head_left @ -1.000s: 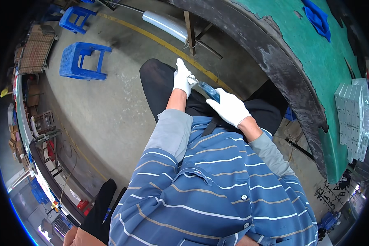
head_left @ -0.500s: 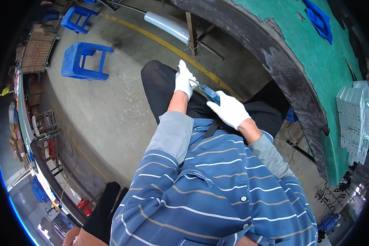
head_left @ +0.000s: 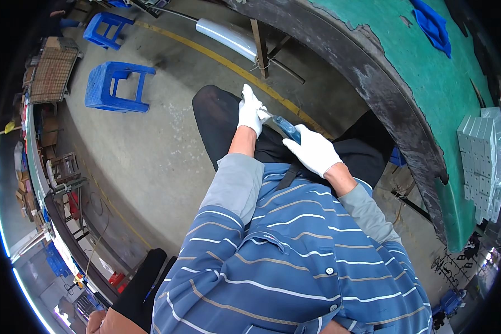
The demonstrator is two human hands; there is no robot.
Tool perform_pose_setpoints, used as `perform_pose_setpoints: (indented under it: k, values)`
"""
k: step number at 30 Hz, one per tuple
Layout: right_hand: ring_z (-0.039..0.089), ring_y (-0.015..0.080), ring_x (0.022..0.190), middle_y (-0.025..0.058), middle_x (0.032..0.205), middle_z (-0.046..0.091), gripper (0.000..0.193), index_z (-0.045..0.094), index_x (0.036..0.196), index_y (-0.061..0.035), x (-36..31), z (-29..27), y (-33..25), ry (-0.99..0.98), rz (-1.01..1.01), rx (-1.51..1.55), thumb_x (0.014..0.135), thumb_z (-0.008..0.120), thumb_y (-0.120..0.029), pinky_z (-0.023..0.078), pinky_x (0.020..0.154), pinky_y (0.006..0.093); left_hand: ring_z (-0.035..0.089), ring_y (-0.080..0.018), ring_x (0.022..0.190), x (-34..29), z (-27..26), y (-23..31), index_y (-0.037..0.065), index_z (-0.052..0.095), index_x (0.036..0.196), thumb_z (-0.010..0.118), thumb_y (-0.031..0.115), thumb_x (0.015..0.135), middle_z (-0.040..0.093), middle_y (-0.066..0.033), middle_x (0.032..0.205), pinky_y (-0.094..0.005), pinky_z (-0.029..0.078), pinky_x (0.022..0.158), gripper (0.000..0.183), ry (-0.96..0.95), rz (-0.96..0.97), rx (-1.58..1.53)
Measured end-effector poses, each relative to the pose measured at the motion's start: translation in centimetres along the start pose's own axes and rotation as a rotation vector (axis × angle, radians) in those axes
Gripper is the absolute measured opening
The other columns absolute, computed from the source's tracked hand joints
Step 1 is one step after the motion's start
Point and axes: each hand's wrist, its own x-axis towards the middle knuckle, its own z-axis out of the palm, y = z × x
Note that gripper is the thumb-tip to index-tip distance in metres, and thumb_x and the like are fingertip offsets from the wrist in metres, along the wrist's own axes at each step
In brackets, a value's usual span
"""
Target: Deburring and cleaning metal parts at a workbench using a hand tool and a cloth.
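Observation:
Both my hands wear white gloves and meet over my lap. My right hand (head_left: 315,153) is wrapped round the handle of a blue-handled hand tool (head_left: 286,128). Its thin metal end points toward my left hand (head_left: 251,114) and reaches its fingers; the exact kind of tool does not show. The left hand's fingers are curled in, with one digit sticking up. Something small and pale may be pinched where the tool's tip meets them, but it is too small to make out.
To my right, a worn green-topped table (head_left: 406,67) with a dark edge bears stacked grey metal pieces (head_left: 476,161) and a blue cloth (head_left: 432,28). Blue plastic stools (head_left: 103,89) stand front left. A clear film roll (head_left: 226,39) lies ahead. Another person's dark-clothed limb (head_left: 142,284) is at lower left.
My hands and the tool keep nearly the same pose. The whole view has shifted very slightly.

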Motion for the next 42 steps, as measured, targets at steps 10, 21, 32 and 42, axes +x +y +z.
perform_pose_setpoints:
  k: [10, 21, 32, 42]
  values:
    - [0.071, 0.0383, 0.099, 0.019, 0.113, 0.072, 0.054, 0.061, 0.124, -0.0013, -0.6, -0.7, -0.5, 0.046, -0.061, 0.004, 0.105, 0.049, -0.051, 0.055, 0.09, 0.0428, 0.052, -0.0133, 0.064, 0.0, 0.0, 0.1, 0.016, 0.056, 0.099, 0.054, 0.07, 0.1, 0.056, -0.0029, 0.083, -0.0308, 0.044, 0.062, 0.055, 0.018, -0.033, 0.004]
    - [0.068, 0.0341, 0.098, 0.0176, 0.116, 0.07, 0.051, 0.062, 0.124, -0.0014, 0.4, -2.6, -1.1, 0.162, -0.078, 0.145, 0.104, 0.055, -0.048, 0.052, 0.09, 0.041, 0.057, -0.0146, 0.065, -0.2, -0.5, 0.1, 0.012, 0.059, 0.108, 0.064, 0.049, 0.102, 0.06, -0.0032, 0.087, -0.0336, 0.052, 0.063, 0.038, -0.233, -0.078, -0.03]
    - [0.066, 0.0287, 0.088, 0.0154, 0.105, 0.071, 0.046, 0.064, 0.116, -0.0003, 0.0, -3.7, -0.7, 0.18, -0.11, 0.26, 0.103, 0.059, -0.044, 0.051, 0.084, 0.039, 0.062, -0.0183, 0.084, -0.6, -0.2, -0.1, 0.01, 0.055, 0.127, 0.069, 0.014, 0.097, 0.061, -0.0058, 0.103, -0.0367, 0.057, 0.074, 0.034, -0.321, 0.071, 0.044]
    - [0.064, 0.0275, 0.086, 0.0145, 0.101, 0.07, 0.046, 0.064, 0.114, -0.0001, -1.8, -4.9, -0.2, 0.166, -0.078, 0.296, 0.103, 0.06, -0.045, 0.051, 0.082, 0.0381, 0.058, -0.0206, 0.106, -1.5, 0.3, -0.1, 0.012, 0.048, 0.142, 0.071, 0.003, 0.09, 0.056, -0.009, 0.125, -0.0394, 0.055, 0.083, 0.058, -0.323, 0.187, 0.103]
